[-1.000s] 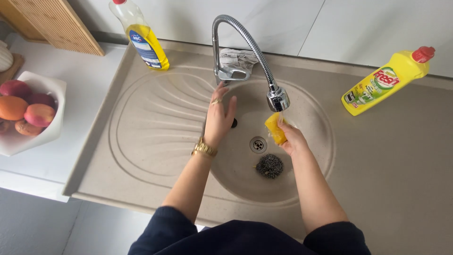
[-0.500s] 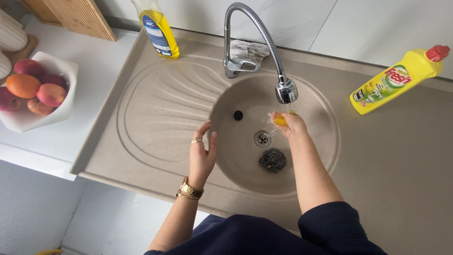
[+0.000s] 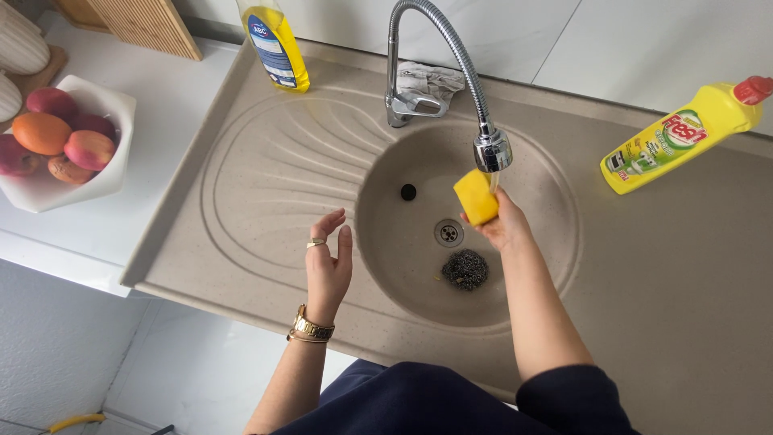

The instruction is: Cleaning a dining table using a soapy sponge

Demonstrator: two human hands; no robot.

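Right hand [image 3: 506, 227] grips the sponge [image 3: 476, 196], raised just under the tap [image 3: 492, 151] to catch its stream — scourer [image 3: 465, 269] lies below it. Left hand [image 3: 328, 262] hangs wide open, empty, over the sink [image 3: 266, 201].

Both forearms reach forward from dark rolled-back sleeves. The left hand [image 3: 328, 262] hovers empty, palm turned inward, its fingers loosely spread and pointing away from the body, a ring on one finger and a gold watch [image 3: 310, 326] at the wrist. The right hand [image 3: 503, 225] is raised further ahead, wrist bent up, fingers and thumb closed around a yellow sponge [image 3: 476, 196] that stands above the fingertips.
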